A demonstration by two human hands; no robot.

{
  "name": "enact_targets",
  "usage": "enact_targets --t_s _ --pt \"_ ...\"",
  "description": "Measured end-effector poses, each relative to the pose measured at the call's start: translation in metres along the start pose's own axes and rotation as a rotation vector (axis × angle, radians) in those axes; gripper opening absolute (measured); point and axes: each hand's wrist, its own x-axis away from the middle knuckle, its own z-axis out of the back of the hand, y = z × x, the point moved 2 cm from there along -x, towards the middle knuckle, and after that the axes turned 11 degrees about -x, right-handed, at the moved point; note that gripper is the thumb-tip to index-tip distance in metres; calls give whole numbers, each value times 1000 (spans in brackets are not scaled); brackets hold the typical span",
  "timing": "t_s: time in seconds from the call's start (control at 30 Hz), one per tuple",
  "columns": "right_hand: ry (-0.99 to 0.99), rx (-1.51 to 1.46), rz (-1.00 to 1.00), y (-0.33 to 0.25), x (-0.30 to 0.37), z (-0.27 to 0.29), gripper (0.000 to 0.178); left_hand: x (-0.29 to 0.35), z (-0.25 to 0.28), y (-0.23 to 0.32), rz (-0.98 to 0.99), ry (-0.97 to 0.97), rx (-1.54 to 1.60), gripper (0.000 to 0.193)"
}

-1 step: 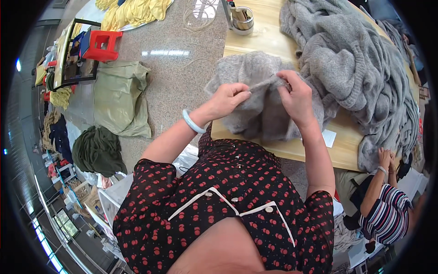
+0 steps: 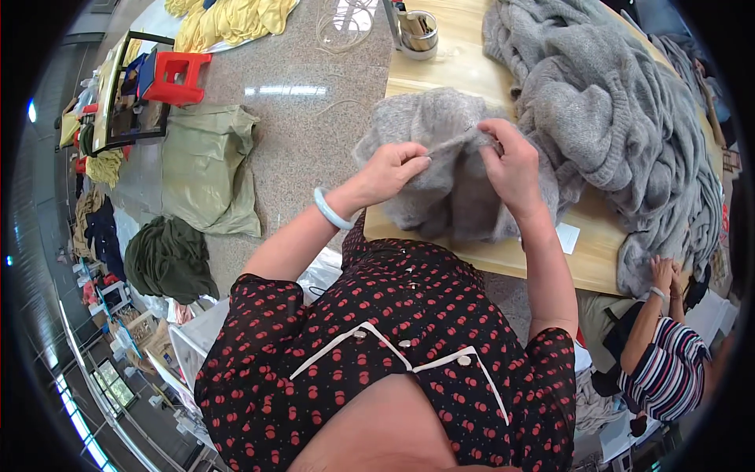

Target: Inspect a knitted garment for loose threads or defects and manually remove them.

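Observation:
A fuzzy grey knitted garment (image 2: pixel 440 118) lies bunched on the near left part of the wooden table, and I hold a stretch of its edge up between both hands. My left hand (image 2: pixel 395 167), with a pale bangle on the wrist, pinches the edge between thumb and fingers. Closed on the same edge a little to the right is my right hand (image 2: pixel 511 165), thumb and forefinger bent together. Between them the knit runs as a narrow, taut strip. Darker folds of the garment hang below, and some fingertips are hidden in the knit.
A large heap of grey knitwear (image 2: pixel 590 110) covers the right of the wooden table (image 2: pixel 460 79). A metal cup (image 2: pixel 418 39) with tools stands at the far edge. Another person's hands (image 2: pixel 664 275) rest on the heap. Left on the floor are a red stool (image 2: pixel 174 79) and a dark green pile (image 2: pixel 169 259).

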Motion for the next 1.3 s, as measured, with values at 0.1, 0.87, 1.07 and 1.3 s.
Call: enact_targets --t_s 0.1,0.87,1.07,1.3 --pt "19 59 34 -1 -3 -1 25 5 2 -6 44 -38 -49 14" --pt "-3 -442 -505 48 50 25 13 19 -17 -1 243 -396 163 13" --pt "-65 -105 -523 27 51 26 16 17 -15 9 183 -376 37 9" --pt "-48 -50 -178 -13 50 21 24 13 -10 25 227 -313 404 6"
